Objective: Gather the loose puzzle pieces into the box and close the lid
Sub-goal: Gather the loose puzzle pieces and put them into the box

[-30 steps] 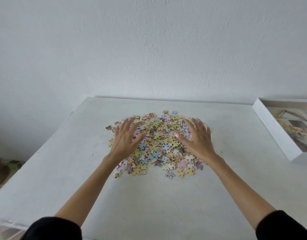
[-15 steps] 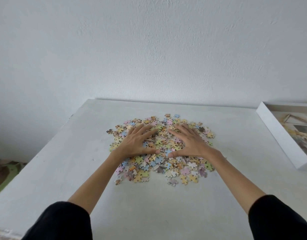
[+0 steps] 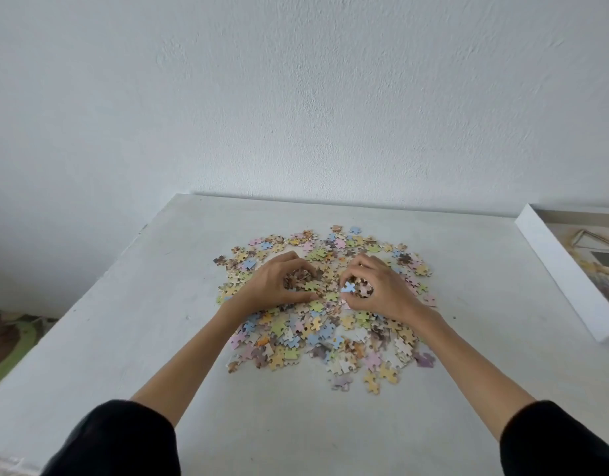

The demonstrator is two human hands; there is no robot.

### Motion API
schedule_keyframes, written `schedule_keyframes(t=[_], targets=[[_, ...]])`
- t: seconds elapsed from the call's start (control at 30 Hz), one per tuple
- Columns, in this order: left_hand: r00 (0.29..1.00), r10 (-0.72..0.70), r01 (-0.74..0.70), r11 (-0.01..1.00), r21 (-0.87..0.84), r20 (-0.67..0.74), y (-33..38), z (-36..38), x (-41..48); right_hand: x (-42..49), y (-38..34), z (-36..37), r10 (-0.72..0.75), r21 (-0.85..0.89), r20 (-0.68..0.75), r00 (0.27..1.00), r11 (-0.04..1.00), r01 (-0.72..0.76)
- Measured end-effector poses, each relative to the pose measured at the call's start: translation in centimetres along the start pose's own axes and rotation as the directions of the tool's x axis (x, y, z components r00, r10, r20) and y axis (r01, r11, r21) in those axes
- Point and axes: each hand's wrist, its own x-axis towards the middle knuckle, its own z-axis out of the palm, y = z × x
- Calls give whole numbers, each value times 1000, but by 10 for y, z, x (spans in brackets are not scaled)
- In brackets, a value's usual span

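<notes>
A heap of small pastel puzzle pieces (image 3: 296, 333) lies spread across the middle of the white table (image 3: 124, 324). My left hand (image 3: 277, 286) rests on the heap's left half, fingers curled around a clump of pieces. My right hand (image 3: 382, 290) sits on the right half, curled the same way, with a light blue piece showing inside its grip. The white puzzle box (image 3: 557, 266) lies at the table's right edge, cut off by the frame, with a printed picture on its visible face. Whether this is the box's lid or its base I cannot tell.
A white wall rises right behind the table's far edge. On the left, beyond the table's edge, a green and brown mat (image 3: 7, 341) lies on the floor. Black sleeves cover both forearms near the bottom of the view.
Both hands lay flat with spread fingers on the heap; now their fingers have curled inward, bunching pieces into each palm. The view has shifted slightly.
</notes>
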Motion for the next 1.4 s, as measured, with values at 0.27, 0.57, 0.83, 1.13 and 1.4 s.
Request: schedule_keyframes(t=[0.27, 0.57, 0.83, 1.13, 1.4], targets=[[996, 50, -54, 997, -59, -71, -1, 0, 2, 4, -1, 2, 9, 103, -60, 998, 995, -3], [989, 86, -102, 985, -141, -117, -4, 1, 3, 7, 4, 2, 34, 147, 21, 999, 988, -37], [986, 106, -123, 984, -128, -130, -3, 1, 3, 0, 6, 0, -2, -195, 353, 936, 978, 75], [985, 99, -123, 978, -168, -144, 0, 0, 1, -7, -10, 3, -55, 50, 52, 997, 997, 52], [976, 92, -142, 956, -258, -199, 4, -4, -3, 6, -17, 1, 24, 270, -101, 995, 963, 4]])
